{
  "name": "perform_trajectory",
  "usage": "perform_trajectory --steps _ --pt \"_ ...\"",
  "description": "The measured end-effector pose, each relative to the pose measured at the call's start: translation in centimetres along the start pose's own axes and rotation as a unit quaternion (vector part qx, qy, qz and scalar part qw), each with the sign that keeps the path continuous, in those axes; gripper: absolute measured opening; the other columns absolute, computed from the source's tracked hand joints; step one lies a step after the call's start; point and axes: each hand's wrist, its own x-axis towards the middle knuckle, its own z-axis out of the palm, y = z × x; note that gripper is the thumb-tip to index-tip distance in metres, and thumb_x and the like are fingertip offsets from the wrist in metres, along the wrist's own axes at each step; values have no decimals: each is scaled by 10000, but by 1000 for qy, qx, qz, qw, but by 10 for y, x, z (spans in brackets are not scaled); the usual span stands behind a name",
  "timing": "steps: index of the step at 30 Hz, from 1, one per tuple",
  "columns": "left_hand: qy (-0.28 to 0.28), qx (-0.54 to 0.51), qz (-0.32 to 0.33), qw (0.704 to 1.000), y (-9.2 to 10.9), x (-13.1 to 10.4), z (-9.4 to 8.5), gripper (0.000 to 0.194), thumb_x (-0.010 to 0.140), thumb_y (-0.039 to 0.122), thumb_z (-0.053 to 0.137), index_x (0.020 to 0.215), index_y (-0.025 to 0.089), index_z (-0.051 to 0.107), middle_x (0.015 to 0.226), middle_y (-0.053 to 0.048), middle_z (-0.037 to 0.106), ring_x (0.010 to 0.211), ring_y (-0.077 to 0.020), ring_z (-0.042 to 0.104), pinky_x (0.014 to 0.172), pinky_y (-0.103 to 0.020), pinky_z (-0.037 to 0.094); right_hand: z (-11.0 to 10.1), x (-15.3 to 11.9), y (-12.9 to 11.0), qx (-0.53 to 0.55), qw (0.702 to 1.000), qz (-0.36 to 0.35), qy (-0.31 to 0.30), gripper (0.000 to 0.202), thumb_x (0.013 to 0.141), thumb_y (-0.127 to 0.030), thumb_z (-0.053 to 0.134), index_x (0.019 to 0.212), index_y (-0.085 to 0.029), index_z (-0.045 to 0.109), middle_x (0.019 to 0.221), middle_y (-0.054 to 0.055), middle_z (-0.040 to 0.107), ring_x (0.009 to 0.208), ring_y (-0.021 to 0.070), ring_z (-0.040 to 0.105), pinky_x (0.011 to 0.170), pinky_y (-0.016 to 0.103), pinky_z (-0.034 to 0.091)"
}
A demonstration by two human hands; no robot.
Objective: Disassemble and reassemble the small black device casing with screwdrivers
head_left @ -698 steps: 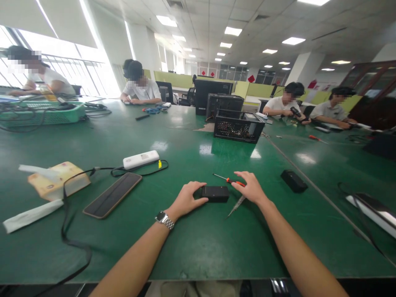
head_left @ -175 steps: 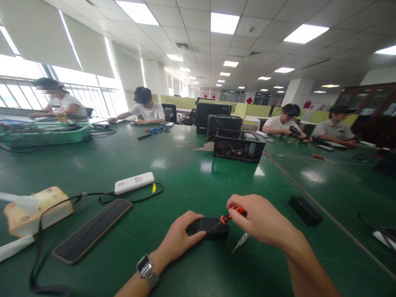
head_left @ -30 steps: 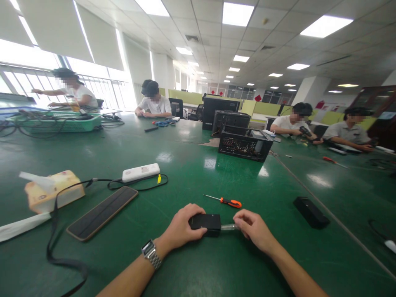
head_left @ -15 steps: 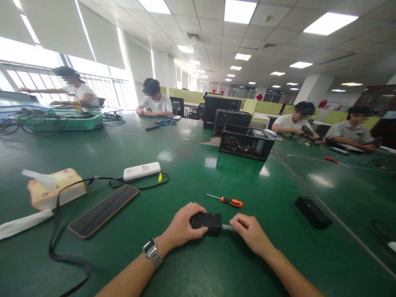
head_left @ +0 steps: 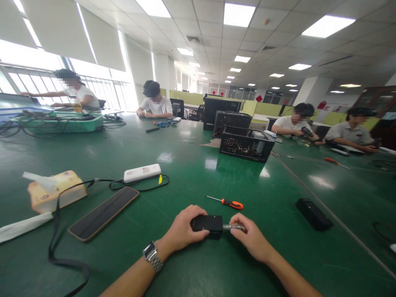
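Note:
A small black box (head_left: pixel 213 225) lies in the grip of my left hand (head_left: pixel 187 227), thumb on the near side and fingers over the far side. From its right end sticks a thin metallic shaft (head_left: pixel 228 227), pinched at its outer part between the thumb and fingers of my right hand (head_left: pixel 249 235). Whether the shaft enters the box or only touches its end I cannot tell. Just beyond both hands a screwdriver (head_left: pixel 232 203) with an orange and black handle rests on the green table (head_left: pixel 185 177).
A phone (head_left: pixel 105 214), a tissue pack (head_left: pixel 58 192), a white power bank (head_left: pixel 142 172) and a black cable are at the left. Another black block (head_left: pixel 314 214) lies right. Computer cases (head_left: pixel 244 144) and a green basket (head_left: pixel 64 122) stand farther back. Several people sit around the table.
The fingers of my right hand have shifted along the metallic shaft, and more of it shows between them. My left hand still holds the box in nearly the same place.

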Motion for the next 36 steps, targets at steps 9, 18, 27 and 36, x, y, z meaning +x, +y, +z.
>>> perform_trajectory --steps 9,18,27,36 --pt "4 -11 -13 1000 -1 0 3 330 667 201 721 981 202 619 935 -22 626 864 -206 570 781 -289 440 18 -2 -4 -99 994 -42 19 386 961 -418 383 686 -189 528 638 -31 508 614 127 478 602 236 325" --pt "19 -22 -56 998 0 -3 5 358 668 261 756 998 187 638 932 -29 654 863 -216 599 778 -300 443 10 1 -3 -145 988 -28 -39 304 952 -406 410 803 -216 596 695 -19 593 659 150 542 642 234 342" --pt "19 -12 -65 998 0 -3 3 369 661 281 767 998 194 646 952 -39 665 878 -228 607 800 -315 454 0 4 -3 -84 996 -10 -41 340 911 -409 463 702 -182 606 628 -28 529 612 133 473 592 237 328" --pt "8 -6 -56 998 2 -2 2 349 673 287 759 992 198 647 939 -34 651 873 -225 598 793 -316 451 -59 -2 10 -229 970 -11 -82 208 818 -383 619 731 -216 705 726 20 624 685 179 557 642 288 403"
